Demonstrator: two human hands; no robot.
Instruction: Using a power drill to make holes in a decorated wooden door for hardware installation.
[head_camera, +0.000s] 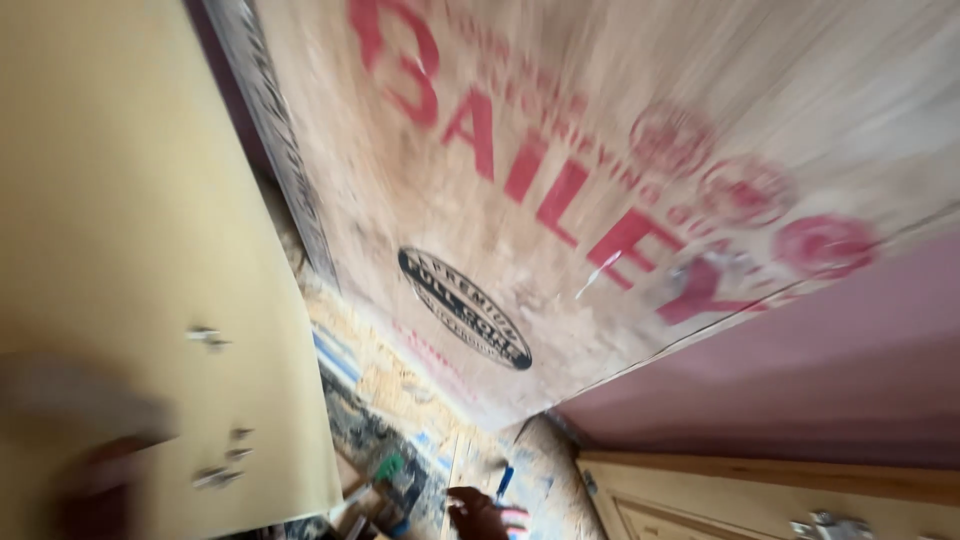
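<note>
A hand (478, 512) shows at the bottom edge, low and dark, and only part of it is in the picture. It is too blurry and too small to tell which hand it is, or if its fingers are bent, loose or gripping. Just beside it, on its right, is a thin blue tool (504, 484) that stands up at a slant. I cannot tell if the hand is holding the tool or only touching it. A little to the left of the hand lies a green thing (388, 468) among small bits of clutter. All of this sits on a rough floor (400, 390) with pale, chippy patches and a blue stripe. At the far bottom left there is a dark red blur (95, 490) very close to the camera, and I cannot tell what it is. Above everything leans a big plywood sheet (600, 130). It is pale wood with large red letters, red round stamps and a black oval mark, and it fills most of the view. On the left is a flat yellow board (130, 220) with a few small metal bits (208, 337) on it. On the right is a pink wall (830, 370). Below the wall is a wooden panel (720, 500) with a metal fitting (830, 526) near its bottom edge.
</note>
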